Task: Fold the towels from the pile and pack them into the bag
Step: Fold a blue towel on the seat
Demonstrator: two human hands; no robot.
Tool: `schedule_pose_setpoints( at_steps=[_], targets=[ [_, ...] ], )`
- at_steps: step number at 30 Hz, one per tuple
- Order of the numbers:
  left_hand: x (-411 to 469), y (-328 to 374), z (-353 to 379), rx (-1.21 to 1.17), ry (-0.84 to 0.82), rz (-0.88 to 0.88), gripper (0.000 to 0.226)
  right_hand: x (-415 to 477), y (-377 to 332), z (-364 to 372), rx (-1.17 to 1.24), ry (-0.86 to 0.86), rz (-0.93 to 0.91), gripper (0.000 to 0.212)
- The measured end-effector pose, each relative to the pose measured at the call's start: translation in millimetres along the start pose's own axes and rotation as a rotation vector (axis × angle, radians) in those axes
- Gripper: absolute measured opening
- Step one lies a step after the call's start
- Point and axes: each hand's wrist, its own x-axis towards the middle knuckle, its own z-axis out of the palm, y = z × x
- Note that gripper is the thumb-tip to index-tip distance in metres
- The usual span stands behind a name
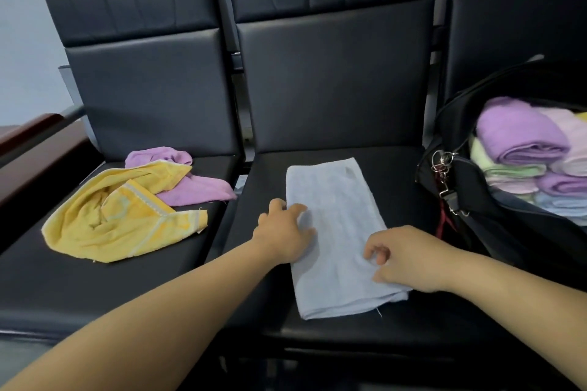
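Pale blue towel (333,225), soft, light and limp, is pinched at its long edges by left hand (284,233) and right hand (409,260).

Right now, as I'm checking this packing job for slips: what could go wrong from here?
The blue towel is gripped unevenly, left hand farther up than right hand, so the next fold may skew. The bag is already heaped; its top purple towel could roll off when another lands.
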Motion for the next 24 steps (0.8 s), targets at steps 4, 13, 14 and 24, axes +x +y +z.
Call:
schedule_pose_setpoints(
  at_steps=[4,13,14,24],
  targets=[
    [-37.4,-2.3,4.0,-0.361,-0.152,0.152,0.038,-11.9,2.6,11.5,0.056,0.128,-0.086,0.027],
    [-85.8,-8.7,-3.9,-0.827,-0.298,0.317,0.037,-41.5,14.7,23.5,0.034,0.053,-0.159,0.05],
    [-86.6,-8.9,-6.1,-0.838,-0.265,0.321,0.037,-42.3,15.5,26.2,0.028,0.076,-0.166,0.049],
    [-80.1,-13.3,-27.4,-0.591,0.105,0.285,0.021,-40.7,19.9,28.0,0.095,0.307,-0.153,0.03]
  ],
)
